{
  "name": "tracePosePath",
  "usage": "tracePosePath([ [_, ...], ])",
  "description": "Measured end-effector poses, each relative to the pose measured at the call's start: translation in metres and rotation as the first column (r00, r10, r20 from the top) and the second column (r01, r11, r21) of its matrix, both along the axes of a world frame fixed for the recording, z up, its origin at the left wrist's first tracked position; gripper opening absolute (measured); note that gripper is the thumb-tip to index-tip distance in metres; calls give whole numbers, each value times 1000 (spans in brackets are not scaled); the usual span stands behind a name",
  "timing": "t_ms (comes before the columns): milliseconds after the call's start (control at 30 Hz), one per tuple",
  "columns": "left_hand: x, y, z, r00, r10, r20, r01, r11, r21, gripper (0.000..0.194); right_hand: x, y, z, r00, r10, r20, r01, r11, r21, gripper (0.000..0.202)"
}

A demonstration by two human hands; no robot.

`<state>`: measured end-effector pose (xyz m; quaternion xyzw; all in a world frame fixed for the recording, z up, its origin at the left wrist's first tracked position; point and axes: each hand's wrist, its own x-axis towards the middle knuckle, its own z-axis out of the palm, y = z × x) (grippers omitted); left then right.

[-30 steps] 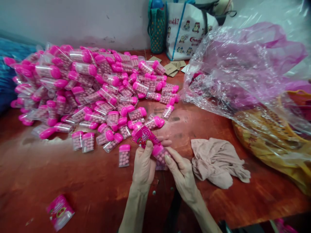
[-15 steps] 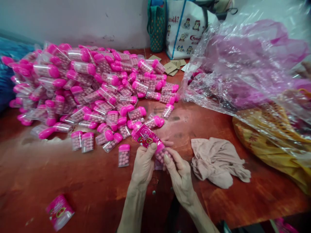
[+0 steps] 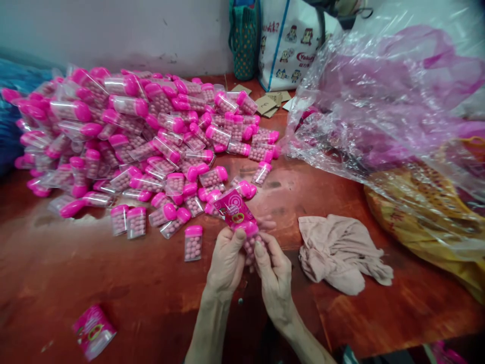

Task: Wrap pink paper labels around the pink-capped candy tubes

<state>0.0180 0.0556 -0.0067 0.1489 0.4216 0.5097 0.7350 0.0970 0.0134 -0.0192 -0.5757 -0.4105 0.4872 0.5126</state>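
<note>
Held bottle [image 3: 250,246], clear body w/ pink balls & pink cap, is btwn both hands, above near edge of table [image 3: 159,298], tilted. Printed wrapper [image 3: 235,206] at cap end, pointing up-L; can't tell how far cap sits inside. L hand [image 3: 224,263]: closed, thumb pressed at lower edge of wrapper, nr cap; fingers behind mostly hidden. R hand [image 3: 276,275]: closed on bottle's clear body, thumb on front.

Just L of hands: single bottle [image 3: 193,243]. Further L, a pair [image 3: 128,221] side by side, then big pile [image 3: 131,106] of same type. Loose wrapper [image 3: 94,331] lower L. R of hands: crumpled beige cloth [image 3: 343,253]; beyond, yellow bag [image 3: 413,217] partly under clear plastic [image 3: 333,121]. Back: cardboard pcs [image 3: 266,105], white tote [image 3: 291,45], teal pouch [image 3: 243,48].
</note>
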Motion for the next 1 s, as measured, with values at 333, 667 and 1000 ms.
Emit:
tracePosePath([
  [333,3,3,-3,996,13,-93,2,986,166,25,6,4,0,993,95,71,-97,995,21,24],
  [667,12,-4,4,1000,-13,-9,14,993,116,29,4,0,-1,995,-58,76,55,998,35,21],
  [1000,7,-1,1,999,-18,-28,20,995,93,39,2,2,-1,995,-13,-95,5,996,-93,24],
])
